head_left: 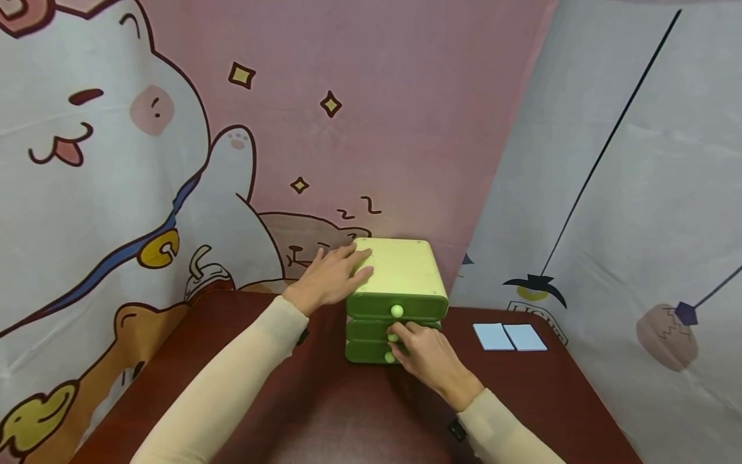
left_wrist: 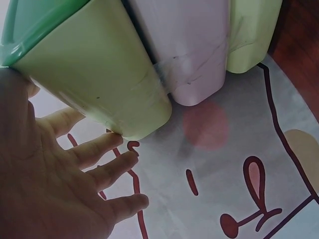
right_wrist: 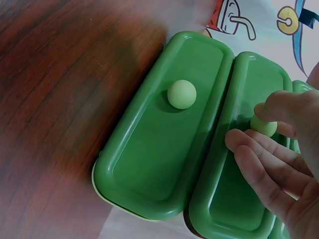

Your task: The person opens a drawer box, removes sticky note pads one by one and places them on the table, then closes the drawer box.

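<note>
Head view — drawers [head_left: 400, 277], under left hand [head_left: 332, 273], knob [head_left: 392, 337] (in right hand [head_left: 430, 356])

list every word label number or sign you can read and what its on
"z z": on the backdrop, above the drawn bear.
Small lettering, perhaps "LIGHT": on the backdrop behind the table, partly cut off, too small to be sure.
Drawers and blue cards: no readable text.

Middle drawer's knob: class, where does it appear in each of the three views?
Head: pale green knob below centre, slightly right, in the right hand.
Left wrist: not in it.
Right wrist: right of centre, about mid-height.
Shared landmark: the three-drawer cabinet.
</note>
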The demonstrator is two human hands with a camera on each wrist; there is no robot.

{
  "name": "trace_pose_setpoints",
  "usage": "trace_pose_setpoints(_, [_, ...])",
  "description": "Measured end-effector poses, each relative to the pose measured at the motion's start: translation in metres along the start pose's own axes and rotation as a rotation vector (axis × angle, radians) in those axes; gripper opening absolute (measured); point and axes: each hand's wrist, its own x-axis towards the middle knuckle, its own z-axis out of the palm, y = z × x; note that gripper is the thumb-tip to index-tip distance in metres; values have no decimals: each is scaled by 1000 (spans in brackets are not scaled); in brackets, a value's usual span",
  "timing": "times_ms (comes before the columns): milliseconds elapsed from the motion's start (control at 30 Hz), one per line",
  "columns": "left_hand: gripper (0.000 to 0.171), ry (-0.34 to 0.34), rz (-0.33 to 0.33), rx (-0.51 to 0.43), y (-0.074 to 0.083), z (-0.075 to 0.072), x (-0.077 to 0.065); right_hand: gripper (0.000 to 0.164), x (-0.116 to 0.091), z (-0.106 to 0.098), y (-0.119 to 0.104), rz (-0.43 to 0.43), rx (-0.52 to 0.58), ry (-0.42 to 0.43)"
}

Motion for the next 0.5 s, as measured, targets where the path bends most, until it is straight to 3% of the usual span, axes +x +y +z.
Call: trace_pose_setpoints(500, [71,1,-10,7,6,-4,2,29,-3,-6,-8,1,-1,6])
